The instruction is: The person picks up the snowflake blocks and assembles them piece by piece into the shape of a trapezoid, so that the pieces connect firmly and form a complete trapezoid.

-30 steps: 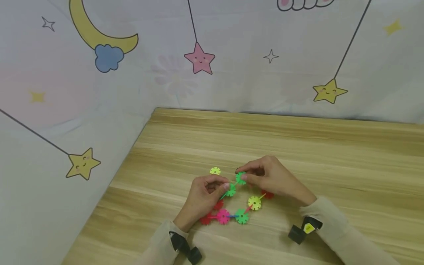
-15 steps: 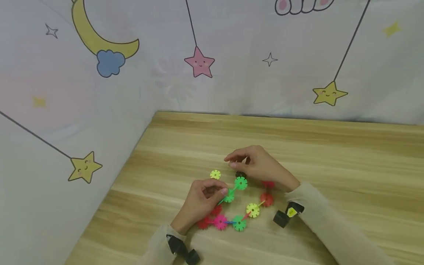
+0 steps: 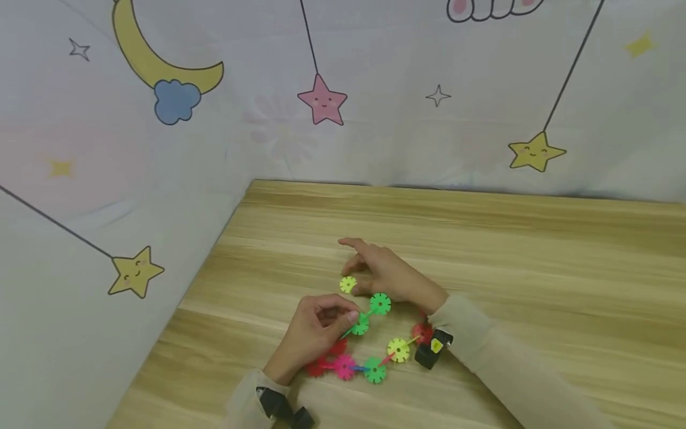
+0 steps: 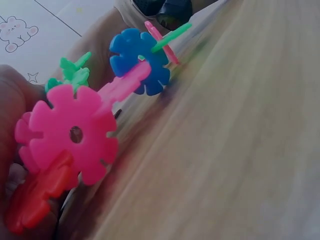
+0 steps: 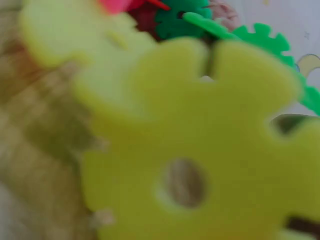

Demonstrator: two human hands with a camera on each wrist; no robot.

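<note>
In the head view my left hand (image 3: 321,330) pinches a green interlocking snowflake disc (image 3: 360,325), part of a linked chain. Another green disc (image 3: 380,304) stands out from it at the far end. The chain bends round in front through a pink disc (image 3: 345,366), a green one (image 3: 375,370), a yellow one (image 3: 398,350) and a red one (image 3: 421,333). My right hand (image 3: 383,274) reaches over the table with its index finger extended, its thumb close beside a loose yellow disc (image 3: 348,284). A blurred yellow disc (image 5: 240,125) fills much of the right wrist view.
The wood-grain table (image 3: 509,250) runs back to a printed cloth (image 3: 396,137) with stars and a moon, which also covers the left side. In the left wrist view a pink disc (image 4: 75,132) and a blue disc (image 4: 140,60) of the chain stand close over the tabletop.
My right hand has let go of the far green disc and moved left to the loose yellow disc. My left hand, still holding the chain, has shifted slightly left and nearer.
</note>
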